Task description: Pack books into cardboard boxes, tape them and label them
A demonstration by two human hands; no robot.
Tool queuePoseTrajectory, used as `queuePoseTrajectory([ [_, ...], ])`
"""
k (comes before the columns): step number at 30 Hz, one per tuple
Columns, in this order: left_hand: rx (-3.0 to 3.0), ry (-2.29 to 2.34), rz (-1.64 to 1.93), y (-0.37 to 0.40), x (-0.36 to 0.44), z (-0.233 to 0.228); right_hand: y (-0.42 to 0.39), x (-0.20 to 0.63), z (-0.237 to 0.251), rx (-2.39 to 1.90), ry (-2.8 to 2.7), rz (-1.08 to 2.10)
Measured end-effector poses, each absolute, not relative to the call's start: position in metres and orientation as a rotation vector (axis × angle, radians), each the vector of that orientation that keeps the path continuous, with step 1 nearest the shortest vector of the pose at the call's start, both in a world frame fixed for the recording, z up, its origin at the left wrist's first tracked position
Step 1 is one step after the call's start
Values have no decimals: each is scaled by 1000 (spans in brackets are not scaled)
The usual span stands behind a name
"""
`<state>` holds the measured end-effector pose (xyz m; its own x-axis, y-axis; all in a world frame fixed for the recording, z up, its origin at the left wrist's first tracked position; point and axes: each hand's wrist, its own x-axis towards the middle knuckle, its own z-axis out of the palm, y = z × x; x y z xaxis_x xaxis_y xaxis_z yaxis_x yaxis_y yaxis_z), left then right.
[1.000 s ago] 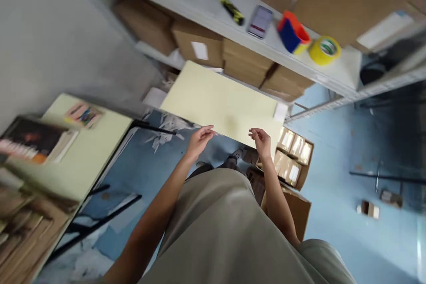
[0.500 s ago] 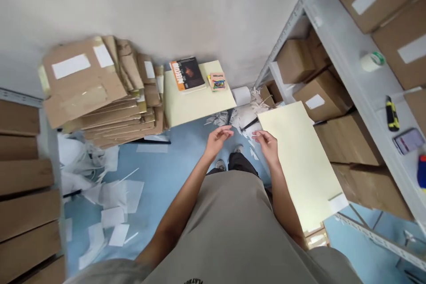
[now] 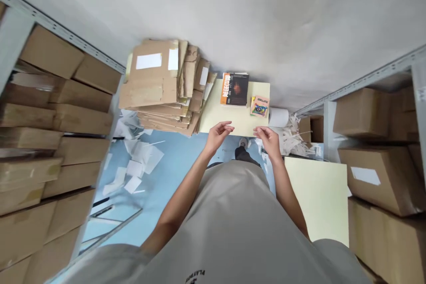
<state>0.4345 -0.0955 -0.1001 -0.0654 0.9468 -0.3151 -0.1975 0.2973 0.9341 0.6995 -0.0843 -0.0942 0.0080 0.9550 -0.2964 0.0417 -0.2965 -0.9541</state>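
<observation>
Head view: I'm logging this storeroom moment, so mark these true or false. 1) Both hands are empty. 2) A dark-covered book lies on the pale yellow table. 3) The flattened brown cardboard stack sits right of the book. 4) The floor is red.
1) True: the left hand and right hand hold nothing.
2) True: the dark-covered book lies on the pale yellow table.
3) False: the flattened brown cardboard stack is left of it.
4) False: the floor is light blue.

Cardboard stack (image 3: 159, 86) left; table (image 3: 229, 120) front seemingly free
</observation>
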Motion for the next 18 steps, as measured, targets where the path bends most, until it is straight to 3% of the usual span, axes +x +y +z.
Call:
queuePoseTrajectory([
  [10,690,1419,1167,-35,447,-109,42,676,-116,-1353,-1252,1690],
  [18,933,1736,1143,-35,363,-90,76,623,-121,-1274,-1288,1774],
])
